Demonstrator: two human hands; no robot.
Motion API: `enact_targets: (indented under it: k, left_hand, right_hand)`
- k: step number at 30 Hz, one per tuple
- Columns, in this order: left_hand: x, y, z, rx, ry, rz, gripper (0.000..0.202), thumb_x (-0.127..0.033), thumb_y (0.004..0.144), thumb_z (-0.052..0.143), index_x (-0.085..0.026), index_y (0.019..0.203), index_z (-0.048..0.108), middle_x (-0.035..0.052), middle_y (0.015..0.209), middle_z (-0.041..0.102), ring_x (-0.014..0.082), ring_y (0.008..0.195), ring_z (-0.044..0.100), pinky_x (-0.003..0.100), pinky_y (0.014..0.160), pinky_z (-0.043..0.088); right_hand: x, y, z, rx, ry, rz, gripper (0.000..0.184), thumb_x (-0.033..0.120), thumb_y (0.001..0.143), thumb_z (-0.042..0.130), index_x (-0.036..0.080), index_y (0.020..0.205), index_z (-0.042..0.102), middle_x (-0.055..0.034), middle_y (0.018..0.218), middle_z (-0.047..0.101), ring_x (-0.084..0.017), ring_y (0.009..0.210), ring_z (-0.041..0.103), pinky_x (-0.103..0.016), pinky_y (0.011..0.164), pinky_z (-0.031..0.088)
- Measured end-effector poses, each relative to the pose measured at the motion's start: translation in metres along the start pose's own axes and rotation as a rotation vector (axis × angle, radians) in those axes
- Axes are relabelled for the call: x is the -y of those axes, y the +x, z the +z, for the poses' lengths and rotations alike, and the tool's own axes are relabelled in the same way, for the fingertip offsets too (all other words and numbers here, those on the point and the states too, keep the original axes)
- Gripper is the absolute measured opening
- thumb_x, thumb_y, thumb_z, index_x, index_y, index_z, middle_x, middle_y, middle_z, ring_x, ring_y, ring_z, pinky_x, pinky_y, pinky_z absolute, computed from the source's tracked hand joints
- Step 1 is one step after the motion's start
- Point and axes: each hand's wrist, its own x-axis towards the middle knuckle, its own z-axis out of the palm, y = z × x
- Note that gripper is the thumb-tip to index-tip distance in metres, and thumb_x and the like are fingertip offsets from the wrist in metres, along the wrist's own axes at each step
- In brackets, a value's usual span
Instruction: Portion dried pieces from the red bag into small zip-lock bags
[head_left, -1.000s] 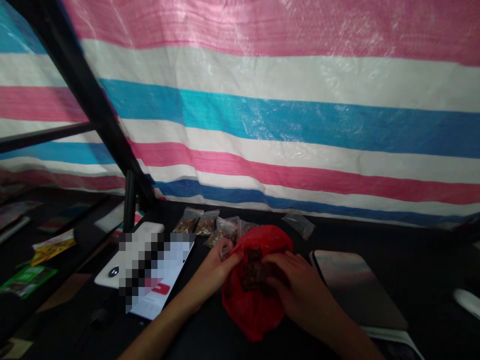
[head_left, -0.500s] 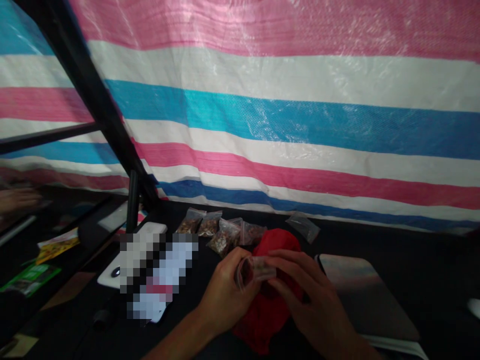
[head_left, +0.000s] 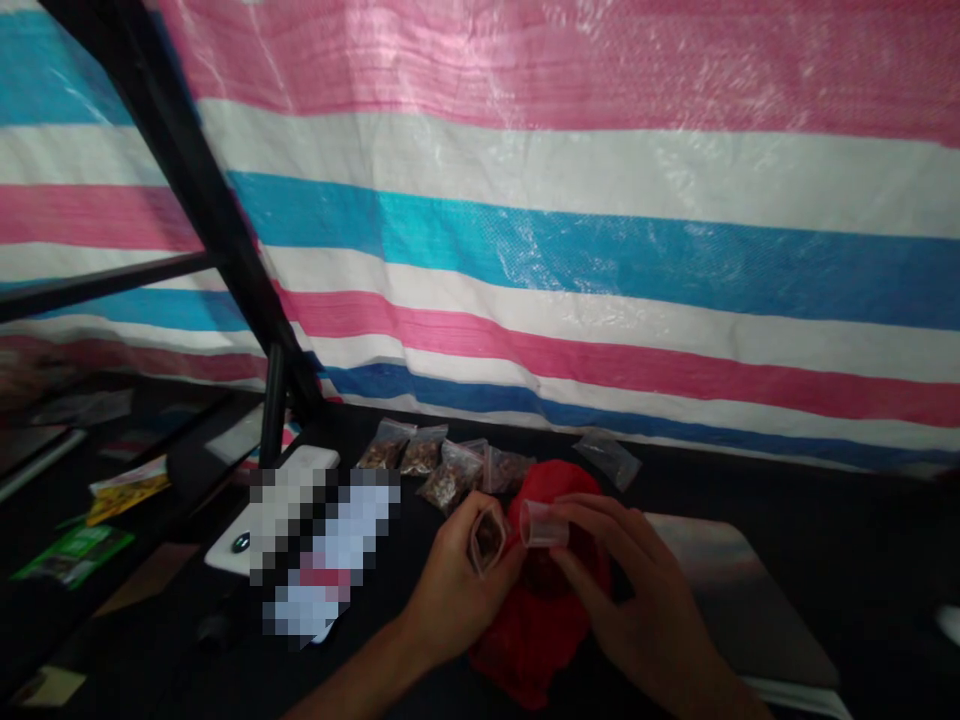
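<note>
My left hand is closed round a small zip bag whose mouth gapes, showing brownish bits inside. Just to its right, my right hand pinches a small clear plastic cup, tipped on its side with its rim toward the bag. Cup and bag are slightly apart, and the cup looks empty. Beneath both hands lies a red plastic bag; its contents are too dark to make out. Behind the left hand, several filled zip bags lie in a row.
A flat clear bag lies at the back, near the striped sheet. At right is a grey laptop-like slab. A white device and a blurred-out phone-like object lie left, with green and yellow packets beyond.
My right hand has drawn the cup rightward, away from the mouth of the zip bag. That mouth now faces me more openly. The view has shifted slightly.
</note>
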Motion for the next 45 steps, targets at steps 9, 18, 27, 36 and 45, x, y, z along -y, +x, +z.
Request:
enact_targets:
  k: [9, 18, 27, 36, 45]
  left_hand:
    - [-0.001, 0.001, -0.008, -0.114, 0.105, 0.097, 0.017, -0.025, 0.089, 0.063, -0.024, 0.087, 0.046, -0.0060, 0.073, 0.046, 0.0116, 0.062, 0.045, 0.021, 0.056, 0.040]
    - [-0.003, 0.000, -0.009, -0.077, 0.234, 0.206, 0.016, -0.018, 0.087, 0.066, -0.022, 0.081, 0.051, -0.0019, 0.079, 0.052, 0.0137, 0.070, 0.050, 0.023, 0.062, 0.041]
    - [0.001, -0.001, -0.010, 0.010, 0.400, 0.347, 0.016, -0.010, 0.088, 0.062, -0.023, 0.085, 0.052, -0.0005, 0.085, 0.055, 0.0157, 0.077, 0.054, 0.027, 0.070, 0.043]
    - [-0.001, 0.001, -0.013, 0.023, 0.480, 0.381, 0.015, -0.011, 0.091, 0.058, -0.023, 0.084, 0.052, 0.0011, 0.084, 0.056, 0.0171, 0.078, 0.055, 0.028, 0.070, 0.043]
    - [-0.003, 0.001, -0.012, 0.053, 0.451, 0.370, 0.017, -0.010, 0.088, 0.063, -0.022, 0.082, 0.053, 0.0002, 0.083, 0.056, 0.0164, 0.077, 0.054, 0.027, 0.069, 0.042]
  right_hand:
    - [-0.005, -0.003, 0.001, 0.291, -0.071, -0.018, 0.030, 0.015, 0.095, 0.057, 0.030, 0.121, 0.063, -0.0046, 0.119, 0.072, -0.023, 0.102, 0.069, -0.039, 0.088, 0.047]
    - [0.003, -0.001, 0.004, 0.197, -0.009, -0.038, 0.023, 0.019, 0.100, 0.052, 0.028, 0.115, 0.067, -0.0052, 0.112, 0.073, -0.021, 0.101, 0.069, -0.036, 0.087, 0.049]
    - [-0.004, 0.000, 0.002, 0.181, -0.059, 0.006, 0.022, 0.016, 0.099, 0.053, 0.028, 0.111, 0.068, -0.0028, 0.108, 0.074, -0.021, 0.098, 0.069, -0.037, 0.087, 0.045]
    - [-0.003, 0.000, 0.001, 0.365, -0.132, 0.066, 0.035, 0.012, 0.086, 0.067, 0.025, 0.118, 0.067, -0.0059, 0.114, 0.073, -0.028, 0.101, 0.066, -0.044, 0.087, 0.047]
    - [-0.001, -0.001, 0.010, 0.429, -0.011, 0.142, 0.033, 0.016, 0.087, 0.073, 0.026, 0.118, 0.067, -0.0050, 0.111, 0.076, -0.027, 0.100, 0.067, -0.043, 0.089, 0.050]
